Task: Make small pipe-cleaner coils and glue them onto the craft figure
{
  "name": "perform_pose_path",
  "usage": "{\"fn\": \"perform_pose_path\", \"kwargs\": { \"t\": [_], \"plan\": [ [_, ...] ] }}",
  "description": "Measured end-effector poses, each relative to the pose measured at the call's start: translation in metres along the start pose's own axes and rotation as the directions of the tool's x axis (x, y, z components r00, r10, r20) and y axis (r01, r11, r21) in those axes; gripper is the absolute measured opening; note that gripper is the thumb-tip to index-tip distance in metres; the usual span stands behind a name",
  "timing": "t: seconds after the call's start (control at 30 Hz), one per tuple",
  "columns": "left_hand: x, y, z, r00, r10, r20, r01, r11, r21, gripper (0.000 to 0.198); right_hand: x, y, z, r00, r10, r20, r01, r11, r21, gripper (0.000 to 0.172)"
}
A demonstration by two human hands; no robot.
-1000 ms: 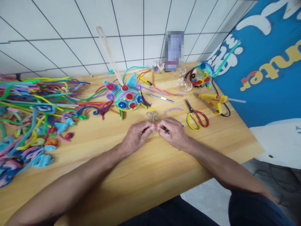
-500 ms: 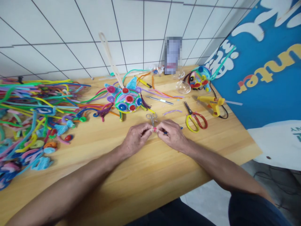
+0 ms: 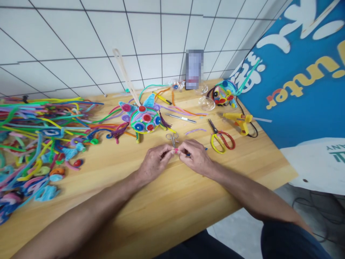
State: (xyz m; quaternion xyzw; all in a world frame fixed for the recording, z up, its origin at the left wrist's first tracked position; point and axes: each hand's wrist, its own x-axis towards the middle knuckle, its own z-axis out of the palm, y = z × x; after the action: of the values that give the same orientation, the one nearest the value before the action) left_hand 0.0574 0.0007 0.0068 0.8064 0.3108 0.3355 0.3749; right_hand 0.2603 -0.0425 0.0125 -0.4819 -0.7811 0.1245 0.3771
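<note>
My left hand point(image 3: 155, 160) and my right hand point(image 3: 195, 155) meet over the middle of the table, fingertips almost touching. Both are closed in a pinch on a small pink-red piece point(image 3: 176, 150), which looks like a bit of pipe cleaner; most of it is hidden by the fingers. Something dark blue shows under my right hand, too covered to name. Just beyond the fingertips lie small silver scissors point(image 3: 172, 138). Farther back sits a colourful pipe-cleaner animal head point(image 3: 145, 118) with blue and red discs, tassels and a pale loop standing up.
Pipe cleaners point(image 3: 40, 115) and coiled pieces heap the table's left side. To the right lie red-and-yellow scissors point(image 3: 221, 140) and a yellow glue gun point(image 3: 239, 120) with its cord. A phone point(image 3: 194, 70) leans on the tiled wall near clear plastic domes point(image 3: 207, 103) and a second figure point(image 3: 225, 92).
My view has shifted slightly, so the table's things sit a little lower and further left. Both hands keep their pinch on the pink-red piece, with only slight finger movement.
</note>
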Motion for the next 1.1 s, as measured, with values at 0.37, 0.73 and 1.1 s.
{"fn": "perform_pose_path", "kwargs": {
  "t": [0.37,0.73,1.1],
  "plan": [
    [0.001,0.001,0.0,1.0,-0.02,0.016,0.021,0.999,-0.027,0.015,0.0,0.001,0.0,0.999,0.045,-0.018,-0.046,0.999,-0.028,0.019],
    [0.002,-0.004,0.0,0.999,-0.032,0.013,0.032,0.999,-0.035,0.018,0.0,0.002,0.0,1.0,-0.03,-0.005,0.03,0.998,-0.055,0.018],
    [0.005,-0.005,0.002,0.996,-0.062,-0.059,0.058,0.996,-0.064,0.023,0.021,0.008,-0.032,0.985,0.102,-0.141,-0.133,0.963,-0.232,0.029]
  ]
}}
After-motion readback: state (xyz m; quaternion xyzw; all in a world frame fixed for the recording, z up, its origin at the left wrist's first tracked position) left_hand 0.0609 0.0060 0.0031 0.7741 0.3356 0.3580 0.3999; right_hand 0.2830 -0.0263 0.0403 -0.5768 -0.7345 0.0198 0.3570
